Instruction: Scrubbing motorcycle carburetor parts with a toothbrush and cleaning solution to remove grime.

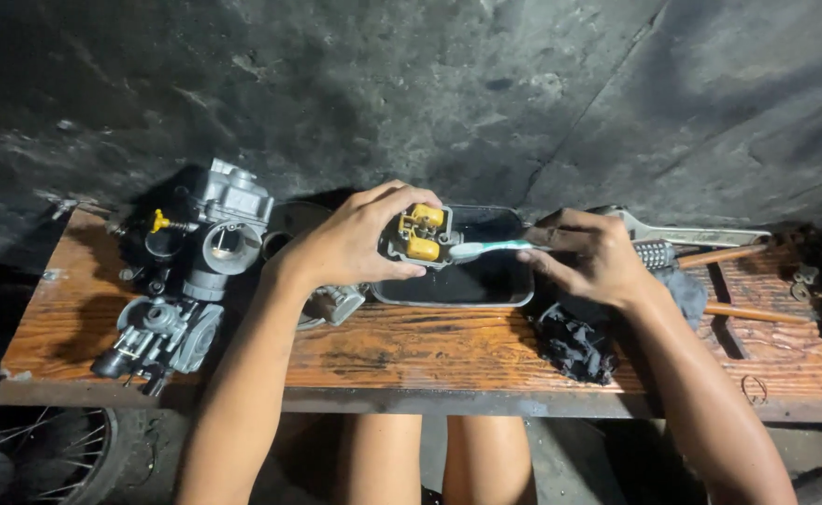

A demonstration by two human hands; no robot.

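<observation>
The left hand (350,245) grips a small carburetor part (415,236) with yellow floats above the tray (486,295) near the worktop's (429,351) back edge. The right hand (590,257) pinches a toothbrush (486,249). The floats look fragile; the metal rim seems safer to hold.

In my left grip (355,245): a grey metal carburettor part (417,236) with two yellow floats. In my right grip (590,254): a toothbrush (490,249), handle white and pale green. Tray (471,281) beneath, black. Table (429,351): orange-brown wood, streaked black. At 9 o'clock, silver-grey carburettor bodies (219,234), one with a yellow knob. At 4 o'clock, a black rag (574,346). At 3 o'clock, a silver wrench (691,234).
</observation>
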